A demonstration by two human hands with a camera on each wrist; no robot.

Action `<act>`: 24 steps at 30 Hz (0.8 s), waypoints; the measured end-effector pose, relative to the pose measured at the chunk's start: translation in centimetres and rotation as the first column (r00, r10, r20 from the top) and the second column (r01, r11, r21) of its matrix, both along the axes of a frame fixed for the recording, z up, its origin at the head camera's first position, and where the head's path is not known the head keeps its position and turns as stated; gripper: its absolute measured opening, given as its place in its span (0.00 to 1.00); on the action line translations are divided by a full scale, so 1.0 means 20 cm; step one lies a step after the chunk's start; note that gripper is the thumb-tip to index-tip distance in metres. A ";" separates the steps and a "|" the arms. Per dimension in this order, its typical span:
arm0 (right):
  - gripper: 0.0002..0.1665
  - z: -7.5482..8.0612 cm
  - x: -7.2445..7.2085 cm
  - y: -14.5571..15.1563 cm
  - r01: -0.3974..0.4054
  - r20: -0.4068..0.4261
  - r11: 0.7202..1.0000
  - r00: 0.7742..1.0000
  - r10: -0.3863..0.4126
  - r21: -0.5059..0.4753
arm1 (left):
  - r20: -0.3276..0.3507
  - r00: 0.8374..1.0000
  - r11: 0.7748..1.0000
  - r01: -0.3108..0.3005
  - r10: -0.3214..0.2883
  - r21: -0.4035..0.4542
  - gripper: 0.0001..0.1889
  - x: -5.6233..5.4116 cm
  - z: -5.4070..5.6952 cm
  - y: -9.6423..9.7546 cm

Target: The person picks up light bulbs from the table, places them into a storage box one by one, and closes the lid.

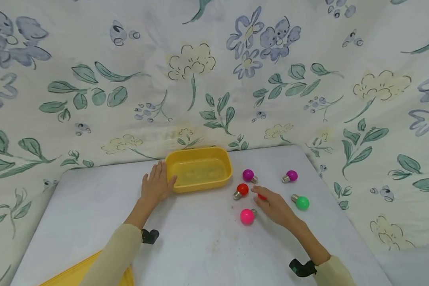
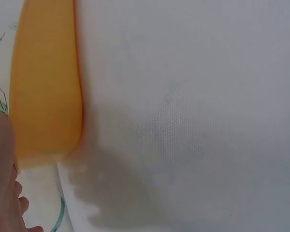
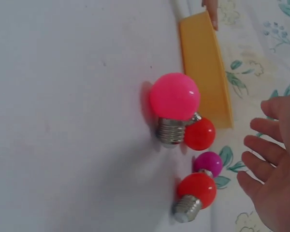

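Observation:
My left hand [image 1: 155, 184] rests with straight fingers at the left end of a yellow plastic basin [image 1: 200, 186], thumb at its near corner. In the left wrist view, the basin's side [image 2: 46, 87] stands beside part of that hand [image 2: 1, 179]. Over a red light bulb [image 1: 261, 196], mostly hidden in the head view, hovers my right hand [image 1: 275, 204]. The right wrist view shows its fingers spread and apart from the bulbs. Around it lie another red bulb [image 1: 242, 189], a pink bulb [image 1: 247, 217], a purple bulb [image 1: 248, 175] and a green bulb [image 1: 302, 203].
A second purple bulb [image 1: 291, 175] lies at the table's far right. At the near left, a larger yellow tray [image 1: 87, 272] is partly covered by the left sleeve. Flowered cloth [image 1: 214, 87] hangs behind the white table [image 1: 200, 242].

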State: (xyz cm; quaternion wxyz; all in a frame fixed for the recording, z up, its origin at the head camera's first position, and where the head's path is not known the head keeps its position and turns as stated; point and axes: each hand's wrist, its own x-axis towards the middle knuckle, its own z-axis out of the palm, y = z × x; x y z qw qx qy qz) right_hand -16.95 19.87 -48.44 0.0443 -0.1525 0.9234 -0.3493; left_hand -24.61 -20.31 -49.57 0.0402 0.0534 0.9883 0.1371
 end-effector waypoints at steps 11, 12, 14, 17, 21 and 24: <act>0.29 -0.11 0.11 0.04 -0.075 0.048 0.997 0.996 0.074 0.023 | -0.017 1.000 0.999 -0.022 0.021 -0.026 0.41 0.00 -0.03 -0.01; 0.29 -0.12 0.12 0.04 -0.074 0.053 0.997 0.996 0.073 0.026 | -0.019 1.000 0.999 -0.022 0.021 -0.028 0.41 0.01 -0.03 -0.01; 0.29 -0.15 0.12 0.05 -0.075 0.055 0.997 0.996 0.073 0.035 | -0.023 1.000 0.999 -0.019 0.018 -0.033 0.41 0.01 -0.03 -0.01; 0.29 -0.17 0.13 0.06 -0.081 0.058 0.996 0.995 0.079 0.034 | -0.016 1.000 0.999 -0.016 0.015 -0.043 0.41 0.01 -0.03 -0.01; 0.29 -0.19 0.13 0.07 -0.107 0.047 0.994 0.993 0.106 0.016 | -0.011 1.000 0.999 -0.011 0.011 -0.042 0.41 0.01 -0.04 -0.01; 0.29 -0.21 0.13 0.08 -0.121 0.034 0.993 0.992 0.120 0.009 | -0.015 1.000 0.999 -0.010 0.009 -0.039 0.41 0.01 -0.04 0.00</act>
